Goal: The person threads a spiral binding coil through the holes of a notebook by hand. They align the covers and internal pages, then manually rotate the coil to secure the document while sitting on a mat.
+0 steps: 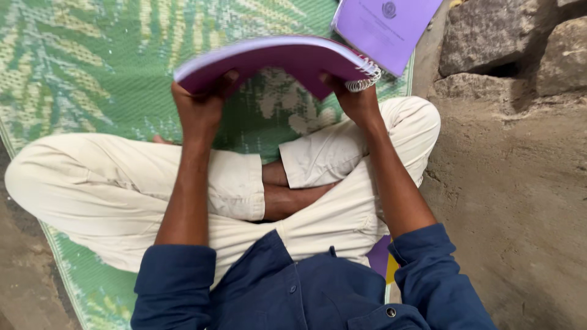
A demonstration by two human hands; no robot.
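I sit cross-legged on a green woven mat (92, 67) and hold a purple spiral-bound notebook (287, 58) up in front of me with both hands. My left hand (199, 107) grips its left edge from below, thumb on the cover. My right hand (354, 101) grips the right edge just under the white wire spiral (365, 78). The notebook is lifted off the mat and tilted, with its cover facing me. Its pages show as a pale stripe along the top edge.
A second purple booklet (385, 27) lies on the mat beyond the notebook. Rough stones (507, 43) stand at the upper right, with bare dirt ground (513, 208) along the right. My legs in cream trousers (110, 189) cover the mat's middle.
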